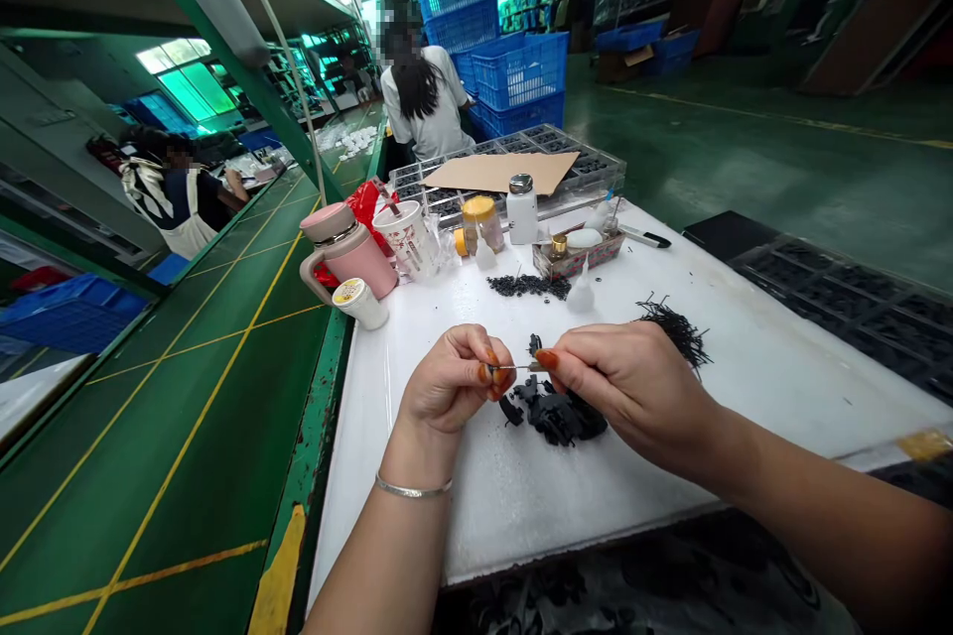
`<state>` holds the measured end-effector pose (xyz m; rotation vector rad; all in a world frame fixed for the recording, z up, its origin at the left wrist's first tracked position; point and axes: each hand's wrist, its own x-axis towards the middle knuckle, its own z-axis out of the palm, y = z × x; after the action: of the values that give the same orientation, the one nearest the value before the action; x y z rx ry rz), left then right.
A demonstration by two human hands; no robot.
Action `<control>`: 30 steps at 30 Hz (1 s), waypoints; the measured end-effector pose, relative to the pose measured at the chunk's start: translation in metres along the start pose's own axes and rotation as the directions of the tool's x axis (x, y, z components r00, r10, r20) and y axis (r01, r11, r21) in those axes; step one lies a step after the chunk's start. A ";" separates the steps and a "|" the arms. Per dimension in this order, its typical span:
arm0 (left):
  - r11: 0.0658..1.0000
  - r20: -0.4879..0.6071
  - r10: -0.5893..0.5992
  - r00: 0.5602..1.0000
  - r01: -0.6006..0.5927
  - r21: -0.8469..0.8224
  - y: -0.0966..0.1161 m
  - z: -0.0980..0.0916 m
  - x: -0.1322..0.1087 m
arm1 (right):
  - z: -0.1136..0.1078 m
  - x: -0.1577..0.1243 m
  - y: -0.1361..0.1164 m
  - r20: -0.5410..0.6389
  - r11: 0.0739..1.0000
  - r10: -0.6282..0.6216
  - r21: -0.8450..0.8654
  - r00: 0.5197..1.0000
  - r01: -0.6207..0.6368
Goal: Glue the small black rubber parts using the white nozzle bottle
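White-topped workbench (774,387) runs along a green factory floor. Left hand (453,379) and right hand (625,395) meet in narrow pinches, both gripping a thin metal pin (517,368) just above a heap of small black plastic parts (555,415). Tuft of black wire-like strands (674,332) lies just beside the right hand, and a scatter of black granules (528,286) sits farther up the bench.
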<state>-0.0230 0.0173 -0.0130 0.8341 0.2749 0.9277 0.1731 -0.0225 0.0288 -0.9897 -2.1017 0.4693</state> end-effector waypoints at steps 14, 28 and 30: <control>0.994 -0.082 -0.087 0.993 0.092 0.063 0.000 0.002 0.000 | -0.007 0.001 -0.004 -0.040 0.991 -0.119 -0.072 0.992 0.116; 0.994 0.030 -0.089 0.996 0.087 0.067 -0.002 -0.001 -0.001 | -0.006 0.002 -0.003 0.186 0.971 0.085 0.206 0.979 -0.123; 0.995 0.041 -0.083 0.996 0.080 0.067 -0.003 -0.002 -0.001 | -0.009 0.004 -0.004 0.285 0.922 0.166 0.293 0.944 -0.251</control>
<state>-0.0226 0.0166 -0.0162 0.8962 0.3005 0.8268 0.1759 -0.0218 0.0393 -1.0029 -2.0527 1.0699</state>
